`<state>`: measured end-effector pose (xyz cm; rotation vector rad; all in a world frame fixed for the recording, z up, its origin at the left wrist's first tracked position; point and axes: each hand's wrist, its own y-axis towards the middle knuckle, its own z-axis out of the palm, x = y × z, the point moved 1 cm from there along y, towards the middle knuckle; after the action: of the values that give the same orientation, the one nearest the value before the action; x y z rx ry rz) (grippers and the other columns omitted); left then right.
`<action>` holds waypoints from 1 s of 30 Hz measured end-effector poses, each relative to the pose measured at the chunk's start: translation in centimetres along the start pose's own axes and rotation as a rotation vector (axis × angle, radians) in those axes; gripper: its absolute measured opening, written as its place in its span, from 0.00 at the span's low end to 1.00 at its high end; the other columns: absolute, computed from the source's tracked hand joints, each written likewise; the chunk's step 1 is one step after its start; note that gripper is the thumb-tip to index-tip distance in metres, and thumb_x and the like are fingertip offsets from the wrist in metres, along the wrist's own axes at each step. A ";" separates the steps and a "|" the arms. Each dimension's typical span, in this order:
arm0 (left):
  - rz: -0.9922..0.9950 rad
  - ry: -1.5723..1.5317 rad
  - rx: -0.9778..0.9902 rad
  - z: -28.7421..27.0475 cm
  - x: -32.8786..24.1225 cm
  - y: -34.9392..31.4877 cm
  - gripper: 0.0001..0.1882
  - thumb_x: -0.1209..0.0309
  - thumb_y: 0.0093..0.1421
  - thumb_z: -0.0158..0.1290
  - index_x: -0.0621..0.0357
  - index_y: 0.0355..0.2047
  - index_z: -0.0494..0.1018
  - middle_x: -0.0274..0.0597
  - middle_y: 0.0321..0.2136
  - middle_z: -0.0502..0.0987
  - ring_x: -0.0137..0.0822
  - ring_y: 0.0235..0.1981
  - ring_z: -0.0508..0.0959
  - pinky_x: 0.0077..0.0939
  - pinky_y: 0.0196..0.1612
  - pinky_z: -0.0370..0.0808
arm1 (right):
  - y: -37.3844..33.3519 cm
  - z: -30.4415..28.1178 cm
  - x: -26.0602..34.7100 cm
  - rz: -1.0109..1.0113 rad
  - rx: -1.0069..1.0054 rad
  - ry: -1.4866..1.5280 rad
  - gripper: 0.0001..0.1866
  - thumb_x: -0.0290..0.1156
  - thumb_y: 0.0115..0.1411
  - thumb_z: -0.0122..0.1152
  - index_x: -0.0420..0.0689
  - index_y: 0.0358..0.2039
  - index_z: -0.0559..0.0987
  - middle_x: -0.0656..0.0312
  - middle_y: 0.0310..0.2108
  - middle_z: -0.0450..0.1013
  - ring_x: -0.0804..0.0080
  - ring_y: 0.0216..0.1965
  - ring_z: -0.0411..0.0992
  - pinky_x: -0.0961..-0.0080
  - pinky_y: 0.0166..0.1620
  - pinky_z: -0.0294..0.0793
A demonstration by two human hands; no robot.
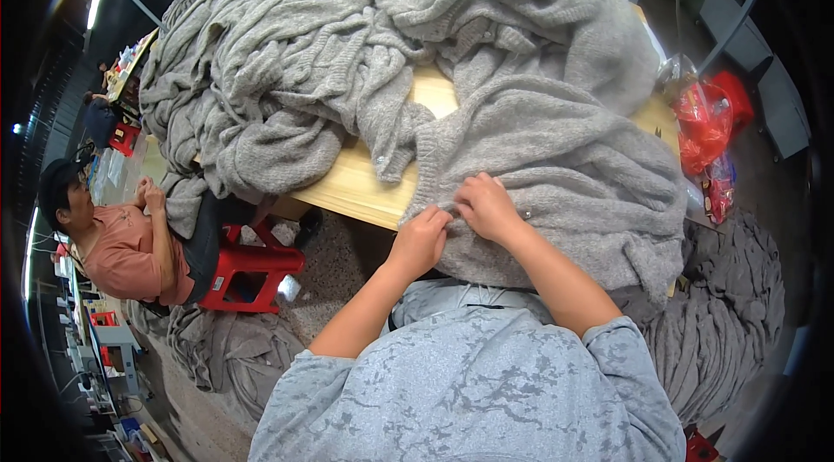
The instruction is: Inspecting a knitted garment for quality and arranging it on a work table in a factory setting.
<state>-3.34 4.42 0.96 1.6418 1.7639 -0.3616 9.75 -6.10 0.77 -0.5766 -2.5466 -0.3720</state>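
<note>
A grey knitted cardigan (pixel 556 149) lies across the near edge of the wooden table (pixel 356 186) and hangs down over my lap. Its ribbed edge runs between my hands, and a small round button shows just right of my right wrist. My left hand (pixel 421 238) is closed on the cardigan's edge, fingertips pinched together. Close beside it, my right hand (pixel 486 208) also pinches the knit, its fingers curled. Whatever small thing may be between the fingertips is hidden.
A large heap of grey knitwear (pixel 269 71) covers the table's far side. At left a person (pixel 130 245) sits by a red stool (pixel 248 271). Red plastic bags (pixel 702 127) hang at right. More knitwear (pixel 721 323) is piled on the floor at right.
</note>
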 end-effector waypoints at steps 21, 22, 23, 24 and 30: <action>0.151 0.044 -0.215 1.7 1.7 -0.9 0.12 0.84 0.39 0.52 0.61 0.27 0.70 0.44 0.30 0.74 0.45 0.32 0.75 0.32 0.33 0.73 | -0.6 0.9 0.6 0.141 0.105 0.022 0.13 0.35 0.43 0.66 0.43 0.29 0.81 0.55 0.31 0.76 0.61 0.38 0.73 0.65 0.46 0.62; 0.151 0.045 -0.217 1.6 1.5 -0.9 0.12 0.84 0.39 0.52 0.61 0.27 0.70 0.45 0.31 0.74 0.45 0.32 0.75 0.32 0.33 0.73 | -0.7 1.0 0.7 0.140 0.106 0.022 0.13 0.35 0.43 0.66 0.43 0.29 0.81 0.55 0.31 0.76 0.61 0.38 0.73 0.65 0.46 0.62; 0.150 0.046 -0.217 1.6 1.5 -1.0 0.12 0.84 0.39 0.52 0.61 0.27 0.70 0.45 0.31 0.74 0.45 0.32 0.75 0.32 0.33 0.73 | -0.7 1.0 0.8 0.116 0.081 -0.007 0.12 0.35 0.42 0.65 0.43 0.29 0.81 0.54 0.30 0.76 0.60 0.37 0.73 0.64 0.45 0.63; 0.144 0.038 -0.221 1.6 1.5 -1.0 0.12 0.84 0.39 0.52 0.61 0.27 0.70 0.45 0.32 0.74 0.45 0.32 0.75 0.32 0.33 0.73 | -0.7 1.0 0.8 0.093 0.053 -0.038 0.12 0.34 0.42 0.65 0.43 0.28 0.81 0.54 0.29 0.76 0.58 0.35 0.73 0.64 0.44 0.64; 0.058 0.024 -0.202 1.4 0.9 -0.5 0.12 0.82 0.41 0.52 0.59 0.29 0.70 0.45 0.40 0.73 0.42 0.31 0.75 0.32 0.34 0.73 | 0.7 0.9 -1.7 0.476 0.155 0.637 0.08 0.31 0.40 0.65 0.41 0.21 0.79 0.60 0.16 0.72 0.73 0.17 0.68 0.72 0.25 0.66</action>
<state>-3.33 4.11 -0.77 1.5551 1.7063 -0.1324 11.06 -5.77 -0.75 -0.8226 -1.7469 -0.1478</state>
